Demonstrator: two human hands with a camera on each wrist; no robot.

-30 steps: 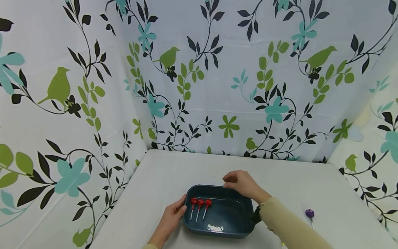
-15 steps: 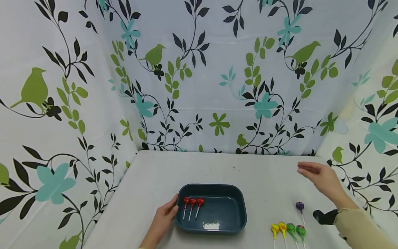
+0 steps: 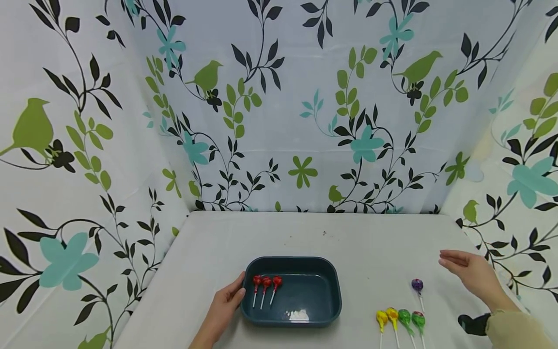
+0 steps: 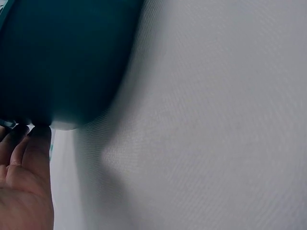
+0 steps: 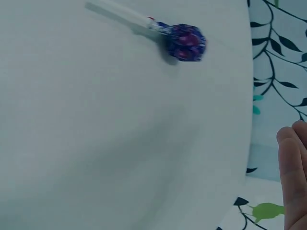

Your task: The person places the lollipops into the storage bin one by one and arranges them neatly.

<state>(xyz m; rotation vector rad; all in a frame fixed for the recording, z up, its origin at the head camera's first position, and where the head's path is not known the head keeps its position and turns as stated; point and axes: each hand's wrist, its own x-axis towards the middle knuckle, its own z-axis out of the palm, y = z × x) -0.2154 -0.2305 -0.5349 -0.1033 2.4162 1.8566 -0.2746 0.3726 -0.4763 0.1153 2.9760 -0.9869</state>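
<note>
A dark blue rectangular tray stands on the white table. In its left part lie three red-wrapped lollipops, side by side with their sticks toward the near side. My left hand holds the tray's left edge; the left wrist view has its fingertips right at the wall. Over the table's right side is my right hand, fingers straight and nothing in them. Nearest to it lies a purple-wrapped lollipop, large in the right wrist view.
Two yellow lollipops and two green lollipops lie in a row right of the tray, just nearer than the purple one. The white table ends at a patterned curtain at the back and sides.
My right hand has swung from above the tray's far rim out to the right, then slightly lower, past the purple lollipop. The left hand stays at the tray, and the red lollipops have not moved.
</note>
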